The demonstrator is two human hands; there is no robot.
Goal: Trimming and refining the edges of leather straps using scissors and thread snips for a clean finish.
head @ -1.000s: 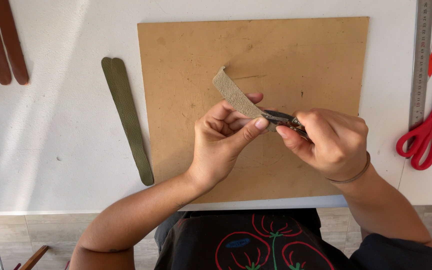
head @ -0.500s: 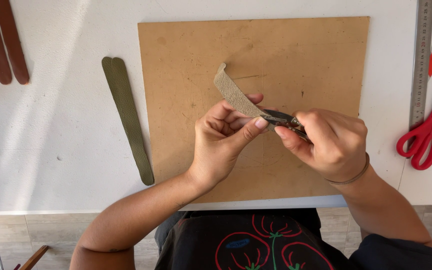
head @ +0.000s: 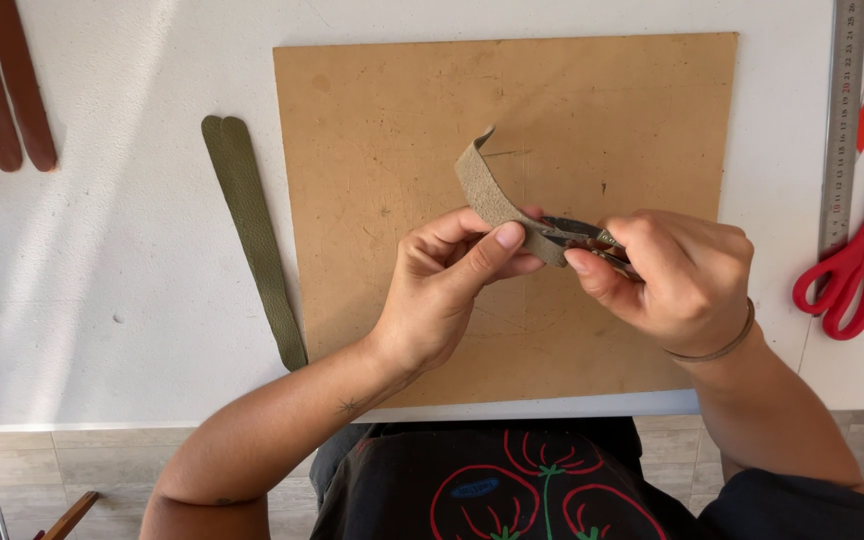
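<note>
The left hand pinches a short strip of tan leather between thumb and forefinger, closed firmly on it. Right beside that pinch, the right hand is wrapped tight around a small metal tool (its exact kind is hard to tell), whose tip meets the strip's lower end. The strip's free end curls up and away from the fingers, above the brown board that lies under both hands.

Left of the grip, off the board, lies a long green strap; further left and up are darker brown straps. Well to the right sit a steel ruler and red scissors.

The risk, as I judge it: the tool's tip works very close to the left thumb, so a slip could nick it. The unsupported curl could also twist the strip and spoil the work.
</note>
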